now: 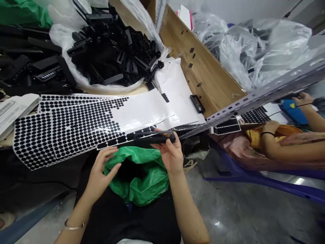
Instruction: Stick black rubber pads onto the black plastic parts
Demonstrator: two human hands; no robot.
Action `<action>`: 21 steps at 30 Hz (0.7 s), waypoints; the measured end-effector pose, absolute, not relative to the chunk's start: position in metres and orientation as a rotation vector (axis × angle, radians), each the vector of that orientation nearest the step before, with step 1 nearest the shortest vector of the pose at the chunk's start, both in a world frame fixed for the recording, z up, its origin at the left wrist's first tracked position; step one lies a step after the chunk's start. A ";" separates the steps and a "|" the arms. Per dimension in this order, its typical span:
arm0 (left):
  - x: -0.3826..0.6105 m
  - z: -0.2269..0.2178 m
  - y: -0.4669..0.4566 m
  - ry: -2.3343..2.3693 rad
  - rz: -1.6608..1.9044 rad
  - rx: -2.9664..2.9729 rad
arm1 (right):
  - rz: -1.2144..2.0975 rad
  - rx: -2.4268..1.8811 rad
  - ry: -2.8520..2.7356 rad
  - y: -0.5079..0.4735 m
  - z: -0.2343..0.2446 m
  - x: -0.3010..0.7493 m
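Observation:
My right hand (170, 152) grips a long black plastic part (149, 137) by its right end, in front of the table edge. Thumb and fingers are apart on my left hand (104, 166), which holds nothing and is beside the green bag (149, 186). That bag lies open-mouthed on my lap, its inside dark. Just beyond the black part are sheets of round black stickers (76, 132), with bare white backing (144, 110) on their right side.
A clear plastic bag of black plastic parts (109, 51) lies at the back, with more black parts (38, 67) to its left. A wooden board (198, 64) and a perforated metal bar (254, 101) bound the right. Beyond it, a co-worker's arms (286, 149) work near a purple chair (236, 169).

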State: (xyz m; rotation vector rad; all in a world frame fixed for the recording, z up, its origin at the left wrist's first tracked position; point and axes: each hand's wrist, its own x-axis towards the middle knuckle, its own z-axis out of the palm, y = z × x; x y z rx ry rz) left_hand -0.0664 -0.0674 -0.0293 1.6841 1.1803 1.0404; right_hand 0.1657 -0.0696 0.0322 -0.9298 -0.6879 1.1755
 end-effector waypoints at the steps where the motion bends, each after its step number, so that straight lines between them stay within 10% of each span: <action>1: -0.072 -0.045 -0.085 1.314 1.009 1.689 | 1.177 -0.933 -0.666 -0.082 0.028 0.167; 8: -0.080 -0.126 -0.111 1.554 0.692 1.318 | 1.237 -1.230 -0.933 -0.139 -0.002 0.158; 21: -0.098 -0.101 -0.092 1.559 0.429 1.531 | 0.729 -1.819 -2.275 -0.196 -0.018 0.141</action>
